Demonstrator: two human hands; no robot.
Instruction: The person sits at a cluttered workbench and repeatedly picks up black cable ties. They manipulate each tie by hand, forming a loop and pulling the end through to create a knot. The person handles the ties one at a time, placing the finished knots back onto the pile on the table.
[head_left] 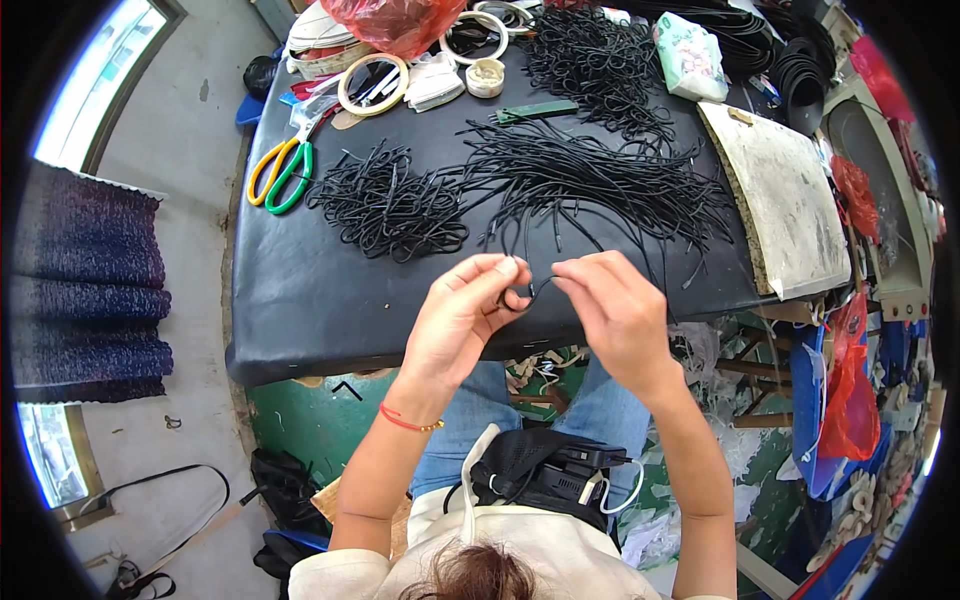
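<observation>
Near the front edge of the black-covered table, my left hand (458,310) pinches a thin black cord (541,284) between thumb and fingers. My right hand (622,312) grips the same cord a short way to the right, thumb against fingertips. A small bend of the cord shows between the two hands; its ends are hard to follow against the dark cover. Just beyond my hands lies a spread bundle of straight black cords (600,185). Left of it sits a heap of looped black cords (385,210). A larger tangled pile of black cord (590,65) lies farther back.
Scissors with yellow and green handles (282,175) lie at the table's left. Tape rolls (373,84), a red plastic bag (395,22) and a green strip (537,111) are at the back. A worn pale board (780,195) covers the right side, near a tissue pack (690,57).
</observation>
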